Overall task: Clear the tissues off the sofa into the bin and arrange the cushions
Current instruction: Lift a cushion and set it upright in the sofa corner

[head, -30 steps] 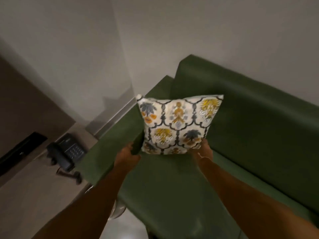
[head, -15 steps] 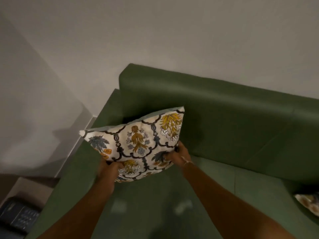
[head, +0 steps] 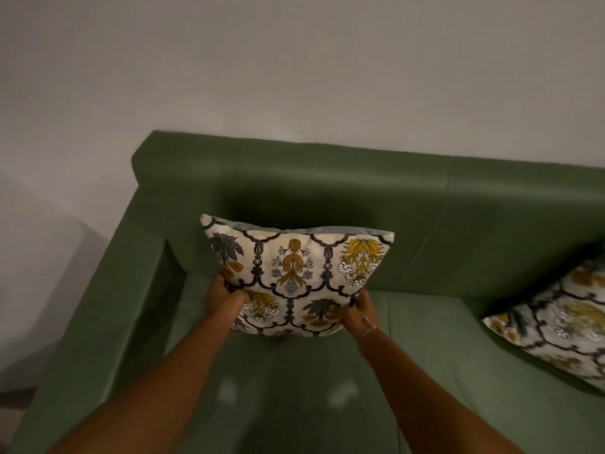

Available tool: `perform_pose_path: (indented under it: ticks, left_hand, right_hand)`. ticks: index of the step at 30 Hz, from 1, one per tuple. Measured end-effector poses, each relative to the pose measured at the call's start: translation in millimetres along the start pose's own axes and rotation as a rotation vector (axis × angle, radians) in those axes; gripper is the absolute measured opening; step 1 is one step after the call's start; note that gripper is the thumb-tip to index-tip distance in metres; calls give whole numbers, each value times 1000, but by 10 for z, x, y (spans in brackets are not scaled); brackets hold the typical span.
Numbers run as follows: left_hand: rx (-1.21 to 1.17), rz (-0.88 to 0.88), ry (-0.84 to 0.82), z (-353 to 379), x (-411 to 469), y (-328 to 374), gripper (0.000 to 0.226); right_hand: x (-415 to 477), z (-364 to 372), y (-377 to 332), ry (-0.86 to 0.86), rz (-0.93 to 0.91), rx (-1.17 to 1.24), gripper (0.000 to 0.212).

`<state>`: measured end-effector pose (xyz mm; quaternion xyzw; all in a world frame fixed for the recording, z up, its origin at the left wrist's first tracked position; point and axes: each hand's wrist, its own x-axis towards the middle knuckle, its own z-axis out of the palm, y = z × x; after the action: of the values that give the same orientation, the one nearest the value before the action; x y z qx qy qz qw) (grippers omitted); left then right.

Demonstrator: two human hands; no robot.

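A white cushion (head: 296,270) with a dark, yellow and blue floral pattern stands upright at the left end of the green sofa (head: 491,224), close to its backrest. My left hand (head: 224,298) grips its lower left edge and my right hand (head: 358,309) grips its lower right edge. A second cushion (head: 556,322) of the same pattern lies tilted on the seat at the right edge of the view. No tissues and no bin are in sight.
The sofa's left armrest (head: 108,306) runs down the left side, with a pale wall (head: 294,77) behind the backrest. Two faint light patches (head: 340,393) show on the seat in front of me.
The cushion has swung from tilted to upright and square to the backrest, both hands still on it. The view has shifted right, so the phone is gone and the second cushion shows more.
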<state>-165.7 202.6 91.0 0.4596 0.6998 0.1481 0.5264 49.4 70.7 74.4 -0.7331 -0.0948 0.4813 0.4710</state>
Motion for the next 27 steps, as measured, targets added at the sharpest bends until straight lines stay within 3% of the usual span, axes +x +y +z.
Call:
perform_pose_path:
  ticks: [3,5,6,8,12,17,21,24,27]
  left_hand:
    - [439,-127,-118,72,-173,-23,53]
    - [514,-274,-326,241,-390,50,45]
    - [558,-277,-412,401,-499,110,38]
    - [675,-125,-489,889,-683,233,29]
    - [533,158,-596,2161,-1129,542,50]
    - [462,274,-603,3918,-1656,881,80]
    - [482,291,-604,5129,-1862,1150,98]
    - [509,259,-627,5764,-1891,1250,105]
    - [425,180,-680,6148,-1980,1171,96]
  right_hand:
    - [-6,-251,-30,-69,18,-7,90]
    - [-64,-519,-40,-25,22,16,93]
    - [-100,-724,-38,22,6,29,91]
    - [-168,-1277,-18,121,-31,26,86]
    - [-226,-2740,52,308,-60,-39,85]
    - [-209,-4639,227,597,44,-41,87]
    - [14,-5800,310,793,142,172,91]
    - [297,-6347,422,698,178,265,79]
    - [542,-6503,526,591,228,293,74]
